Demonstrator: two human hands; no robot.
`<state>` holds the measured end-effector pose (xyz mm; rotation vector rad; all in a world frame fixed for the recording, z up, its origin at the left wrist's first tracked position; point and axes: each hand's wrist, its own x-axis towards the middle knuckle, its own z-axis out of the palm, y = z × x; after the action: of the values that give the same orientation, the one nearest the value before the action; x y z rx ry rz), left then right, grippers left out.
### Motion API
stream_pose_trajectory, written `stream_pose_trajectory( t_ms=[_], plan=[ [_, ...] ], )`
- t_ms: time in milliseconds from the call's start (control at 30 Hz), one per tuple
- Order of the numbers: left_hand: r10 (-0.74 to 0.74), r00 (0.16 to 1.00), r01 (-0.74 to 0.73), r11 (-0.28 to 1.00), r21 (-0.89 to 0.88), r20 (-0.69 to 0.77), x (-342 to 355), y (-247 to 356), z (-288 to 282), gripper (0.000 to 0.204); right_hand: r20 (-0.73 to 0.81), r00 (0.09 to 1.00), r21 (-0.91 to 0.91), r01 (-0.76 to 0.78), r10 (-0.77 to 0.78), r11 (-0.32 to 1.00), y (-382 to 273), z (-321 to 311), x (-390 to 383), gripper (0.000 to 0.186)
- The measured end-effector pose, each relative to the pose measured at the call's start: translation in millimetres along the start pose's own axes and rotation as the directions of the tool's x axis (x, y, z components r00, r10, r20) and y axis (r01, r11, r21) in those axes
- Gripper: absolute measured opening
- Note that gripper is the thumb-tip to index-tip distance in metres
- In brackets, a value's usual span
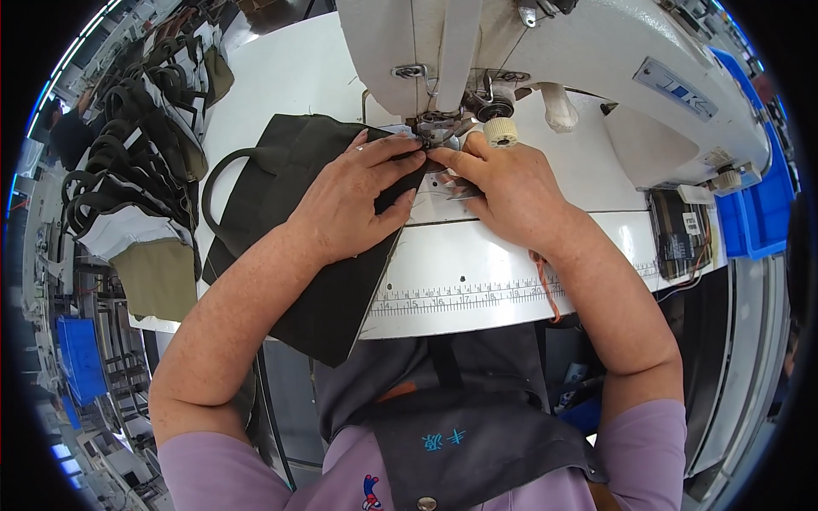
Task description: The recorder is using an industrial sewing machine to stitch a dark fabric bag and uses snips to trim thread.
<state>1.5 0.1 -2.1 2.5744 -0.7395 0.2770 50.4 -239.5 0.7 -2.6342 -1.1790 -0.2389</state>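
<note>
My left hand [354, 196] lies flat on a dark olive-black fabric bag piece [315, 294], fingers stretched toward the needle and thumb apart. A looped handle [223, 183] of the same dark cloth sticks out on the piece's left. Its upper right edge reaches the presser foot [436, 132] of a white sewing machine [477, 51]. My right hand [520, 192] is just right of the foot, its index fingertip close to the fabric edge. Small metal thread snips [463, 191] show in its curled fingers, partly hidden. An orange cord [545, 285] hangs below that wrist.
At the left, a stack of dark handled bag pieces [128, 162] with white and olive parts borders the white table [273, 68]. A printed ruler strip [477, 298] runs along its front edge. Blue bins [758, 196] and a dark box [677, 234] stand at the right.
</note>
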Motion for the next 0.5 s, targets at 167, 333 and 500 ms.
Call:
stream_pose_trajectory(
  t_ms=[167, 333, 500],
  plan=[
    [-0.033, 0.996, 0.037, 0.998, 0.045, -0.083, 1.2, 8.5, 10.4, 0.046, 0.001, 1.000, 0.000, 0.007, -0.007, 1.000, 0.7, -0.7, 1.6, 0.052],
    [-0.125, 0.988, 0.132, 0.988, 0.077, -0.091, 2.1, 20.7, 16.7, 0.047, -0.029, 0.999, 0.005, 0.040, -0.040, 0.999, 4.3, 0.4, -1.0, 0.053],
    [-0.201, 0.973, 0.215, 0.968, 0.128, -0.114, 3.7, 30.4, 27.2, 0.049, -0.048, 0.997, 0.019, 0.058, -0.057, 0.998, 4.5, 0.2, -3.4, 0.051]
  ],
)
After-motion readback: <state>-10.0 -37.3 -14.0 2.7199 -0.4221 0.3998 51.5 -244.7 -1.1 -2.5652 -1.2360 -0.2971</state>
